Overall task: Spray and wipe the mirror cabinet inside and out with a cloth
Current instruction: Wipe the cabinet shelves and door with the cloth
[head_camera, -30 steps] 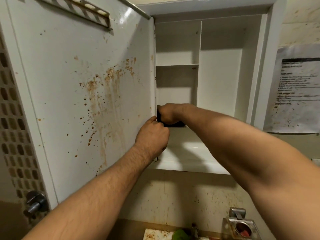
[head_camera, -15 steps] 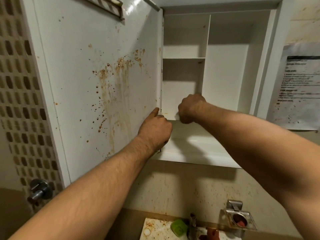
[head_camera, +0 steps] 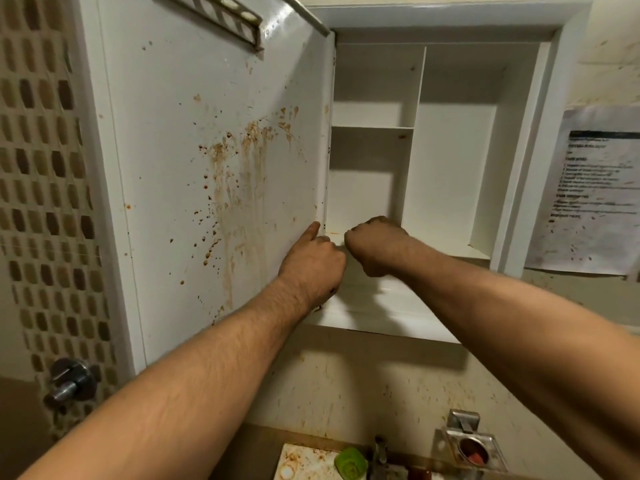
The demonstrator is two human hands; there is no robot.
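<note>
The white mirror cabinet point(head_camera: 446, 174) hangs open, its shelves bare. Its door point(head_camera: 166, 202) is swung out to the left, and brown splatter and drip stains point(head_camera: 242, 174) run down the door's inner face. My left hand point(head_camera: 311, 265) holds the door's lower edge by the hinge side, thumb lying up along the door. My right hand point(head_camera: 377, 244) is a curled fist on the cabinet's bottom shelf point(head_camera: 381, 306), at the left corner. The cloth is hidden under that fist. No spray bottle is in view.
A stained paper notice point(head_camera: 595, 188) hangs right of the cabinet. Patterned tiles point(head_camera: 41, 168) and a metal valve point(head_camera: 69, 379) lie to the left. Below are a faucet point(head_camera: 381, 455), a green object point(head_camera: 350, 460) and a metal holder point(head_camera: 471, 448).
My right fist slid right along the bottom shelf, then back to the left corner. The dark cloth seen under it a second ago is now covered. My left hand kept its hold.
</note>
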